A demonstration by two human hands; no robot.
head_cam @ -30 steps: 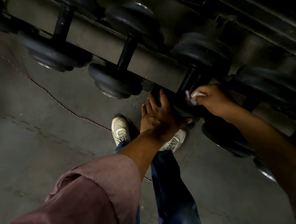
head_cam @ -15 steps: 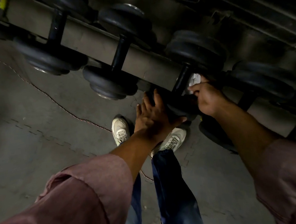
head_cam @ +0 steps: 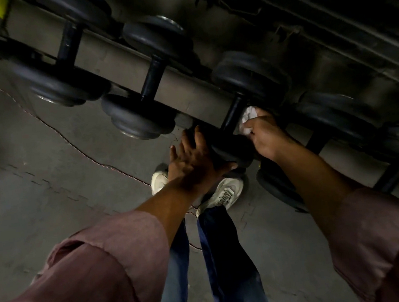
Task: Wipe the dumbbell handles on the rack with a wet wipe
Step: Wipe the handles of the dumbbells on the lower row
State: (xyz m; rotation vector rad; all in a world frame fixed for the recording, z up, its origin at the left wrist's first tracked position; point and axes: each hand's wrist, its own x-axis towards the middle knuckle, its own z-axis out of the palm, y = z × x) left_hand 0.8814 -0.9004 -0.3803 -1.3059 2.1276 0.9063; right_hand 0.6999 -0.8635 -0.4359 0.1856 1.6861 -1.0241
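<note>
Black dumbbells lie across the grey rack rail (head_cam: pixel 188 96), their handles crossing it. My right hand (head_cam: pixel 265 134) grips a crumpled white wet wipe (head_cam: pixel 248 119) and holds it against the right side of one dumbbell's black handle (head_cam: pixel 232 113). My left hand (head_cam: pixel 191 156) rests with straight fingers on that dumbbell's near weight head (head_cam: pixel 232 150). Further left on the rail sit a second handle (head_cam: pixel 151 80) and a third handle (head_cam: pixel 67 45).
More dumbbells (head_cam: pixel 336 118) continue to the right on the rail. Another weight head (head_cam: pixel 280 189) sits lower on the rack by my right forearm. My white shoes (head_cam: pixel 222 192) stand on grey floor mats (head_cam: pixel 50 177), crossed by a thin red cord (head_cam: pixel 81 147).
My right hand has slid the wipe up along the handle from near the front weight head toward the rail. My left hand has stayed on the weight head.
</note>
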